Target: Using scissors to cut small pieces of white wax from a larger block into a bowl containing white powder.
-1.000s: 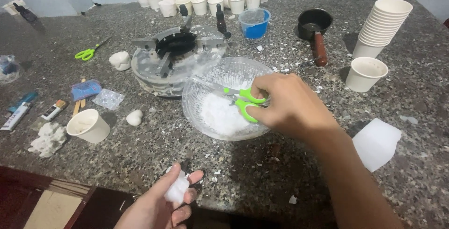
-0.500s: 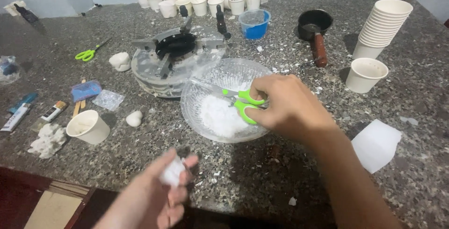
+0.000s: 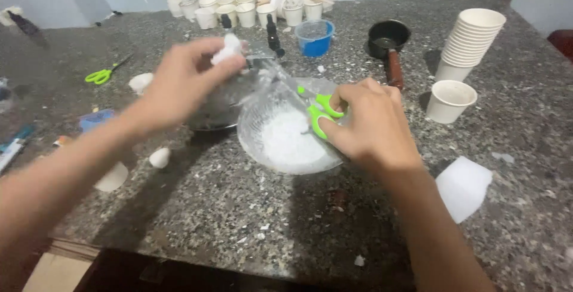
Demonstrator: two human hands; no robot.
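My right hand (image 3: 370, 128) grips green-handled scissors (image 3: 315, 108) whose blades point up and left over a clear glass bowl (image 3: 256, 143). The bowl holds a heap of white flakes (image 3: 289, 143). My left hand (image 3: 179, 80) is raised above the bowl's left rim, its fingers pinching a white lump (image 3: 227, 50) close to the scissor tips. Behind my left hand, a round metal stove (image 3: 218, 113) is partly hidden.
A stack of paper cups (image 3: 468, 44) and a single cup (image 3: 449, 101) stand at the right. A black saucepan (image 3: 388, 35), a blue tub (image 3: 315, 36) and several small cups (image 3: 250, 5) sit at the back. Second green scissors (image 3: 102, 74) lie left. A white block (image 3: 462, 186) lies at the right.
My left hand rose from the table's front edge up to the bowl's left rim, carrying the white lump. The scissors tilted more upright. The camera view shifted slightly.
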